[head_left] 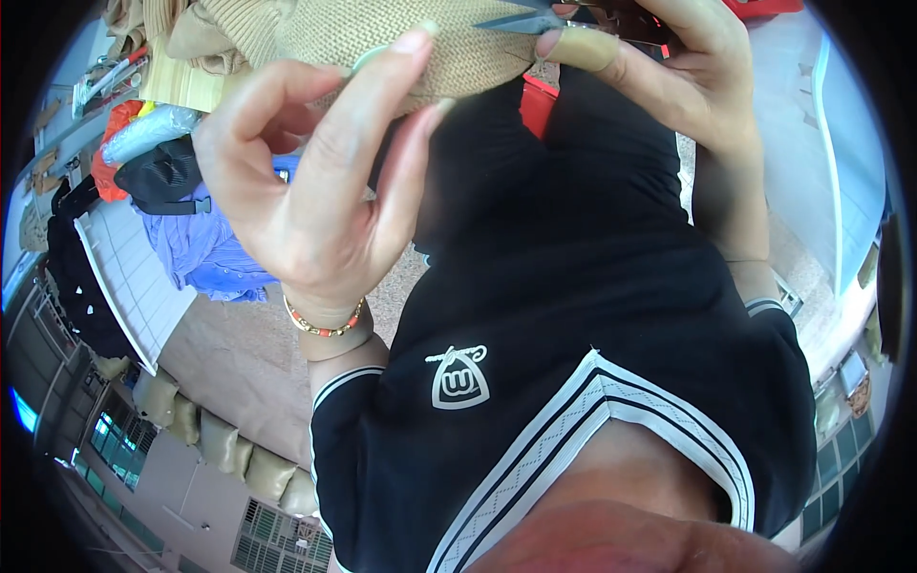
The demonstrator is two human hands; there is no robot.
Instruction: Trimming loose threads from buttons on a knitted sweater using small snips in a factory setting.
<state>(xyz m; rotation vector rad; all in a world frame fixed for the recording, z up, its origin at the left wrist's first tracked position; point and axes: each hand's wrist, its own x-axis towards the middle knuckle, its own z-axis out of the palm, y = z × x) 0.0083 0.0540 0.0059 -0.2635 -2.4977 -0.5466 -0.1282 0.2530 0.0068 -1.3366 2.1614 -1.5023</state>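
Left hand [315, 181] raised close to the camera, thumb and forefinger pinched shut on the lower edge of a beige knitted garment [401, 43] held up at the top of the view; remaining fingers curled loosely beneath. Beaded orange bracelet [323, 325] round the left wrist, black sleeve with white trim just below. Right hand [669, 72] at upper right, grip closed on small thread snips [535, 21], a tan finger cot covering the fingertip pressed under the blades. Snip tips resting against the knit just right of the left pinch, hands near each other with the fabric stretched between. Black short-sleeved shirt [573, 315] with a white emblem on the chest filling the centre and lower view. Off to the left, well apart from the hands: a pile of clothes [205, 244], blue-purple and black pieces among them, beside a white tiled surface [124, 277]. More beige knitwear heaped at upper left.
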